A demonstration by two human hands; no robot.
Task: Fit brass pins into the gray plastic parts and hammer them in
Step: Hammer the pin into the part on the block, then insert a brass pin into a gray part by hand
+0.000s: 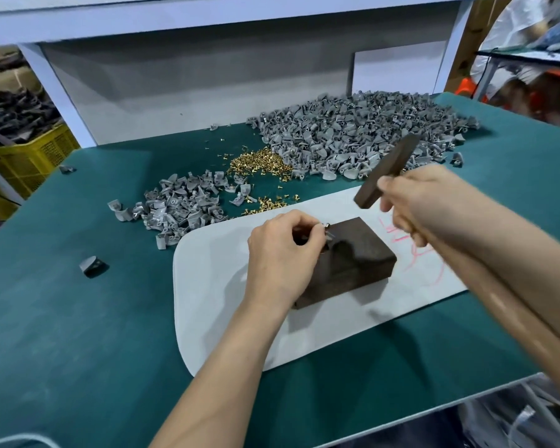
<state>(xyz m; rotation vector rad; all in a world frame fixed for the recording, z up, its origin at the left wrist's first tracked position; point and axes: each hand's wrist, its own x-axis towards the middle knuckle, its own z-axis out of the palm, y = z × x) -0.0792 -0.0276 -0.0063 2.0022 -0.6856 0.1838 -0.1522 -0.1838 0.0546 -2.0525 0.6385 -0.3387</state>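
Two hands work: the left hand [281, 250] pinches a gray part [331, 235] with its brass pin [327, 225] on the dark block [359, 257]; the right hand [424, 202], at two o'clock, grips the raised hammer [387, 171]. A skewed blow could bend the pin or catch the pinching fingertips [319, 233].

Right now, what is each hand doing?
Left hand: pinches a small gray plastic part against the dark block.
Right hand: grips a hammer, head raised.
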